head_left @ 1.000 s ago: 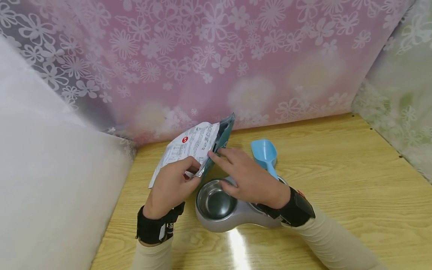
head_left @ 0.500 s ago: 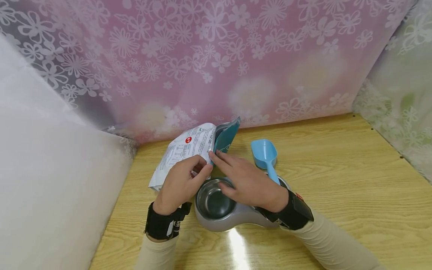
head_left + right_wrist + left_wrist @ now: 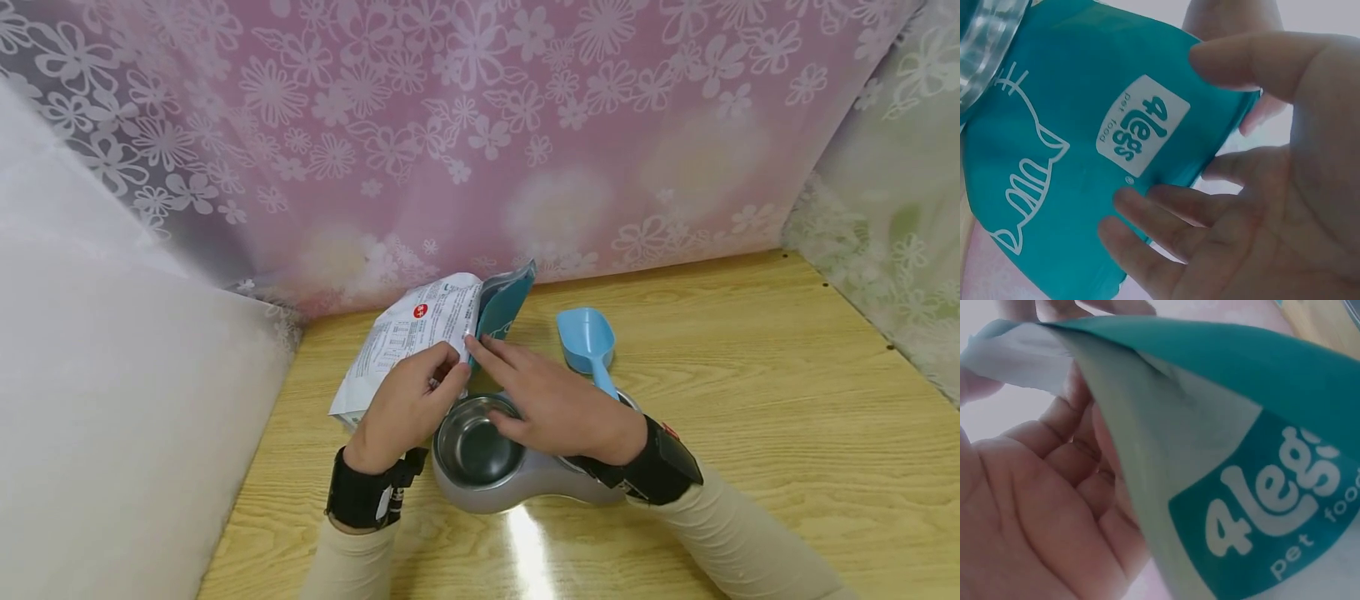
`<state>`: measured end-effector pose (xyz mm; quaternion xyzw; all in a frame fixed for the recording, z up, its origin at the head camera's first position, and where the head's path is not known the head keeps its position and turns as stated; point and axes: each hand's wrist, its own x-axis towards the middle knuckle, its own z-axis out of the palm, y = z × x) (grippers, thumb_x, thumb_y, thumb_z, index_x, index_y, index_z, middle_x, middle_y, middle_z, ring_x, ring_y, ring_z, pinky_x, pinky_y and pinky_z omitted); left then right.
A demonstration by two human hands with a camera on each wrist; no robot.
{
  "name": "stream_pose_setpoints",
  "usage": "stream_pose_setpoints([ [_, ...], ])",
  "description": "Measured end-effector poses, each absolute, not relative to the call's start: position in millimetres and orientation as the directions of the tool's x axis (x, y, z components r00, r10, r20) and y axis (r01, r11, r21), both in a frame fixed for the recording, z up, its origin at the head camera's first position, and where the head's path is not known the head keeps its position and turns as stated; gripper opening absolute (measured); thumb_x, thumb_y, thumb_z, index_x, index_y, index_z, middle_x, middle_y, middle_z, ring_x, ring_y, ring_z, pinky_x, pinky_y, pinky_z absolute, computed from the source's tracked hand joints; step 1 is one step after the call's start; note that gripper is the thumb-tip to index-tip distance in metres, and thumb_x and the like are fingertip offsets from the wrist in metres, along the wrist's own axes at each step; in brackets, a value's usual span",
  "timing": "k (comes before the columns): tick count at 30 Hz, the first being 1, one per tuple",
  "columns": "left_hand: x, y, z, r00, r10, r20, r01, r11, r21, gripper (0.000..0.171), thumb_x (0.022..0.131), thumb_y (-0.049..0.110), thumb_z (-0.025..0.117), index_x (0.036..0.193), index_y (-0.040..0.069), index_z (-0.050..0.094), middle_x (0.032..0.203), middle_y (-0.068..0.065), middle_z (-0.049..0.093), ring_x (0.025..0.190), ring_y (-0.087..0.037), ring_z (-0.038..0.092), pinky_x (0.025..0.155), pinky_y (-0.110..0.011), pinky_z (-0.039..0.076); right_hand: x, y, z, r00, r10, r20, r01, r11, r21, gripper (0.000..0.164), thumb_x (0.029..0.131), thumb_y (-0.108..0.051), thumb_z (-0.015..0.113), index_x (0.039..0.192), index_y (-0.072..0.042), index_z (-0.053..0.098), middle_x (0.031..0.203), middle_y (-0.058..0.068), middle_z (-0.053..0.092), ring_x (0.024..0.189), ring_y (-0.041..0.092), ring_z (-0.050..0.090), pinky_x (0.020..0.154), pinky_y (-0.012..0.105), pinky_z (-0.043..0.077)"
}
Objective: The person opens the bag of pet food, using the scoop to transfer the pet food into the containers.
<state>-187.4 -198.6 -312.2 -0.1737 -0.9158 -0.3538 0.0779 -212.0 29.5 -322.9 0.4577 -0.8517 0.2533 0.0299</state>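
A pet food bag point(image 3: 427, 312), white on its back and teal on its front, leans on the table with its mouth parted at the far end. My left hand point(image 3: 401, 408) pinches the near corner of the mouth; in the left wrist view the bag's folded edge runs between its thumb and fingers. On the teal side, my right hand point(image 3: 558, 400) touches the bag with fairly straight, spread fingers, as the right wrist view of the teal front point(image 3: 1079, 156) shows. Below both hands stands a grey double pet bowl point(image 3: 498, 497); my right hand and wrist hide part of it.
Behind the right hand lies a light blue scoop point(image 3: 587, 337), its handle over the right bowl. A pink flowered curtain point(image 3: 480, 150) closes off the back of the wooden table point(image 3: 750, 375). A white sheet point(image 3: 135, 375) stands along the left.
My left hand has moved right and slightly up with the bag's near corner. The mouth has parted wider and its teal flap has swung right. My right hand has barely moved.
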Motion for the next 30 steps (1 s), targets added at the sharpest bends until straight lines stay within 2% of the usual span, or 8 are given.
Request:
stream_pose_setpoints([
  [4, -188.9, -198.0, -312.8, -0.928, 0.268, 0.258, 0.372, 0.684, 0.627, 0.029, 0.108, 0.041, 0.049, 0.087, 0.024, 0.059, 0.07, 0.006, 0.052, 0.06, -0.013, 0.049, 0.059, -0.031, 0.041, -214.1, 32.3, -322.0, -0.579, -0.768, 0.273, -0.79, 0.446, -0.421, 0.084, 0.099, -0.028, 0.067, 0.166, -0.012, 0.018, 0.165, 0.02, 0.029, 0.15, 0.036, 0.036, 0.117, 0.052, 0.036],
  [11, -190.3, -196.9, -314.4, -0.932, 0.236, 0.274, 0.358, 0.706, 0.611, 0.043, 0.109, 0.051, 0.043, 0.083, 0.02, 0.059, 0.065, 0.004, 0.044, 0.055, -0.014, 0.045, 0.055, -0.03, 0.037, -212.6, 30.8, -321.3, -0.553, -0.771, 0.316, -0.82, 0.435, -0.373, 0.083, 0.097, -0.026, 0.069, 0.163, -0.005, 0.024, 0.162, 0.023, 0.034, 0.148, 0.038, 0.039, 0.116, 0.053, 0.037],
  [13, -189.7, -196.6, -314.7, -0.939, 0.212, 0.27, 0.337, 0.711, 0.617, 0.041, 0.108, 0.052, 0.045, 0.086, 0.021, 0.061, 0.065, 0.005, 0.048, 0.055, -0.013, 0.047, 0.055, -0.03, 0.038, -212.1, 30.1, -321.4, -0.558, -0.771, 0.307, -0.815, 0.439, -0.378, 0.083, 0.097, -0.026, 0.069, 0.164, -0.006, 0.024, 0.163, 0.023, 0.033, 0.147, 0.039, 0.039, 0.116, 0.053, 0.037],
  [17, -188.8, -195.1, -314.1, -0.946, 0.194, 0.261, 0.321, 0.677, 0.662, 0.03, 0.107, 0.047, 0.049, 0.101, 0.023, 0.065, 0.08, 0.008, 0.062, 0.067, -0.011, 0.057, 0.064, -0.032, 0.048, -211.8, 29.5, -322.3, -0.567, -0.773, 0.284, -0.803, 0.442, -0.398, 0.084, 0.098, -0.026, 0.068, 0.165, -0.009, 0.021, 0.164, 0.023, 0.029, 0.148, 0.04, 0.038, 0.116, 0.054, 0.037],
  [20, -188.0, -193.4, -313.1, -0.946, 0.196, 0.257, 0.322, 0.64, 0.697, 0.023, 0.108, 0.041, 0.05, 0.108, 0.022, 0.063, 0.085, 0.006, 0.063, 0.07, -0.013, 0.058, 0.065, -0.032, 0.049, -211.5, 29.7, -323.0, -0.568, -0.772, 0.285, -0.803, 0.444, -0.398, 0.084, 0.098, -0.026, 0.069, 0.165, -0.01, 0.021, 0.165, 0.023, 0.029, 0.148, 0.04, 0.037, 0.116, 0.055, 0.037],
  [26, -186.0, -192.1, -312.6, -0.945, 0.204, 0.254, 0.326, 0.611, 0.721, 0.024, 0.11, 0.037, 0.047, 0.099, 0.019, 0.058, 0.071, 0.0, 0.05, 0.057, -0.016, 0.049, 0.054, -0.03, 0.041, -211.2, 29.6, -323.0, -0.555, -0.771, 0.312, -0.818, 0.437, -0.374, 0.084, 0.097, -0.026, 0.07, 0.164, -0.008, 0.023, 0.163, 0.024, 0.032, 0.149, 0.04, 0.036, 0.116, 0.055, 0.036],
  [30, -186.0, -192.5, -312.7, -0.942, 0.195, 0.273, 0.334, 0.613, 0.716, 0.021, 0.109, 0.033, 0.05, 0.096, 0.019, 0.058, 0.07, 0.001, 0.05, 0.056, -0.016, 0.049, 0.053, -0.029, 0.04, -212.0, 29.0, -323.5, -0.552, -0.751, 0.363, -0.828, 0.445, -0.341, 0.076, 0.096, -0.025, 0.07, 0.159, -0.005, 0.035, 0.158, 0.024, 0.038, 0.148, 0.041, 0.035, 0.119, 0.057, 0.03],
])
